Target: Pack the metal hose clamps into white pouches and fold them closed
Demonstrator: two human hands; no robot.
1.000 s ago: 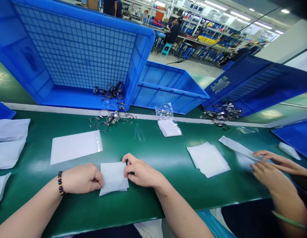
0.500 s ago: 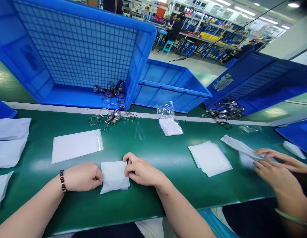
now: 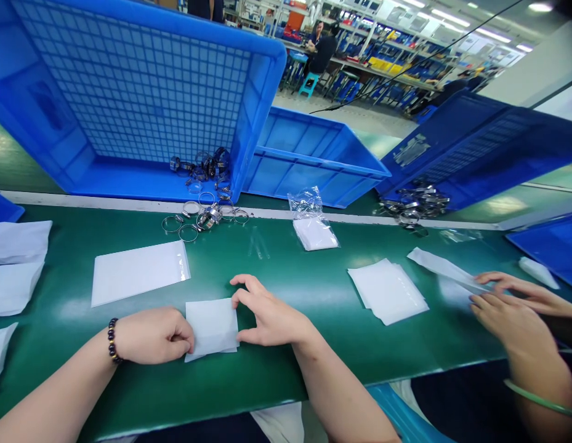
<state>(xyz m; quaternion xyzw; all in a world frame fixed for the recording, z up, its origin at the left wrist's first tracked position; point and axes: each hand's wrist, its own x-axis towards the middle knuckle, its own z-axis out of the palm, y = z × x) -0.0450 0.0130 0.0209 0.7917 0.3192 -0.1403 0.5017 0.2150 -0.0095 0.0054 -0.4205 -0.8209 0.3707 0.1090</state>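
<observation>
A small white packet [image 3: 212,327] lies on the green table at the lower centre. At its left edge is my left hand [image 3: 155,335], fingers curled and closed on the packet's lower left corner; a dark bead bracelet circles that wrist. My right hand [image 3: 269,314] is at the packet's right edge, fingers spread apart, the index fingertip near the upper right corner and the thumb near the lower right one. Farther left lies a stack of white sheets or bags [image 3: 138,274]. Metal hose clamps [image 3: 207,218] form a loose pile beyond the packet.
Blue crates [image 3: 151,92] [image 3: 313,157] line the far edge. A clear bag with white contents [image 3: 314,232] lies mid-table. White packets [image 3: 18,286] are at far left. On the right, another person's hands [image 3: 511,307] hold a white strip, near a white stack [image 3: 390,291].
My right hand has opened, its fingers spreading from the packet's right edge. My left hand has shifted slightly onto the packet's lower left corner. The view has moved a little.
</observation>
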